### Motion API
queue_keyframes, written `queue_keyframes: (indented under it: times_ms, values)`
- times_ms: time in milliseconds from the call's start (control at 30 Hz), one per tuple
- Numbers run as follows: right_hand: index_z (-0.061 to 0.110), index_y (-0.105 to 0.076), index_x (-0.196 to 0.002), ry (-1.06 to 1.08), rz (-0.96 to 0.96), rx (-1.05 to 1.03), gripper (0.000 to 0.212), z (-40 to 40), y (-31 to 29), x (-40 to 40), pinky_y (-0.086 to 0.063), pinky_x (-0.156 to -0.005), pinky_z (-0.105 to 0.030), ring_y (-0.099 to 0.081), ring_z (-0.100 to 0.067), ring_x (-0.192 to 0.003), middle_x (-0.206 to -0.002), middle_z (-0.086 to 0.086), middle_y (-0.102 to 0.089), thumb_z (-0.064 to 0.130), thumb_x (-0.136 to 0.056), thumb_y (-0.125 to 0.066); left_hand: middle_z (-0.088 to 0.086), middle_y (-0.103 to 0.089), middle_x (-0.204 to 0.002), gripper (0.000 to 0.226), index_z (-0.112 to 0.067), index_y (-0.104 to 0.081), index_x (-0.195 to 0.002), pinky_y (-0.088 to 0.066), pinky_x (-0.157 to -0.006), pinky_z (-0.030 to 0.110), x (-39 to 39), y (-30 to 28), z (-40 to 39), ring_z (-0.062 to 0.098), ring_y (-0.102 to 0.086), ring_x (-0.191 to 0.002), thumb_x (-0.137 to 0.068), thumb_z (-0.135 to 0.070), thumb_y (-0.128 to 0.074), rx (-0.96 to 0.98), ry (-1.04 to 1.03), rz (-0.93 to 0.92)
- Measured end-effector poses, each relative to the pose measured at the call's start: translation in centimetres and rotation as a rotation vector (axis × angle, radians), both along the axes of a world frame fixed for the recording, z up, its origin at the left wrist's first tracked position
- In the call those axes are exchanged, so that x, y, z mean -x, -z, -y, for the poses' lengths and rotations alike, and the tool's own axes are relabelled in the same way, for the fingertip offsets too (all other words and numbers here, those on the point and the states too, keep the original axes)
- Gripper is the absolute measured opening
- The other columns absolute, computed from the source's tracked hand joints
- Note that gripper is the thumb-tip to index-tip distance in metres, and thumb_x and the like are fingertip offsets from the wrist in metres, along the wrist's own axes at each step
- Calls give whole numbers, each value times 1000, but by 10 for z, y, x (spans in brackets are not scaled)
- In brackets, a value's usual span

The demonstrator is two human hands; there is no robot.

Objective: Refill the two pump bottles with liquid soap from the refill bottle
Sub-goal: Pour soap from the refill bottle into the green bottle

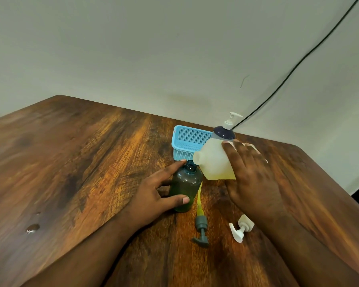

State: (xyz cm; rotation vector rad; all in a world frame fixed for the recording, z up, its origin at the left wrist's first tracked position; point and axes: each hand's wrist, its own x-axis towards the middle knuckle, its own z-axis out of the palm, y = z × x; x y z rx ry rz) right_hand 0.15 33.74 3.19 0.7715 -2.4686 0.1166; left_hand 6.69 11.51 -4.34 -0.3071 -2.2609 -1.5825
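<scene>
A dark translucent pump bottle stands open-topped on the wooden table, and my left hand holds it around its side. My right hand grips the white refill bottle, tilted with its mouth just above the dark bottle's neck; yellowish soap shows inside. A second pump bottle with a dark shoulder and white pump stands behind the refill bottle. A grey pump head with a yellow tube lies on the table near me.
A blue plastic basket sits behind the bottles. A white pump head lies to the right of the grey one. Small drops of liquid mark the table at left. A black cable runs along the wall.
</scene>
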Motion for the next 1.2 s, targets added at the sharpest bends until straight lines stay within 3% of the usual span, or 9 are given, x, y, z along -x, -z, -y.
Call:
queue_keyframes:
  times_ms: [167, 300, 567, 867, 1200]
  values:
    - [23, -23, -142, -6, -32, -20, 96, 2, -1, 0, -37, -103, -61, -44, -43, -129, -143, -19, -45, 21, -67, -82, -22, -50, -136, 82, -57, -38, -137, -52, -86, 14, 1, 1, 0, -7, -52, -118, -74, -27, -82, -44, 28, 6]
    - [23, -24, -143, -4, -33, -21, 96, 2, -1, 0, -36, -104, -59, -43, -42, -130, -144, -18, -44, 20, -67, -82, -22, -48, -134, 81, -52, -38, -136, -50, -81, 9, 0, 0, -2, -14, -51, -114, -75, -21, -81, -64, 31, 10]
    - [20, -28, -143, 1, -71, -26, 91, 1, 1, 2, -33, -103, -59, -44, -43, -129, -143, -20, -45, 25, -69, -81, -18, -50, -136, 82, -57, -39, -136, -54, -87, 19, 1, 3, -1, -5, -53, -118, -73, -26, -83, -78, 37, 14]
    - [20, -27, -143, -8, -110, -36, 89, 2, -1, 2, -34, -102, -60, -45, -45, -128, -142, -21, -46, 25, -71, -80, -18, -50, -133, 81, -50, -39, -135, -50, -83, 10, 0, 0, -1, -13, -52, -114, -75, -18, -82, -75, 35, 6]
    - [21, -26, -143, -8, -92, -31, 92, 0, -1, 3, -35, -102, -63, -43, -45, -129, -142, -22, -45, 23, -69, -82, -18, -51, -135, 83, -58, -39, -135, -53, -86, 17, 1, 2, 0, -5, -54, -118, -74, -23, -83, -75, 37, 5]
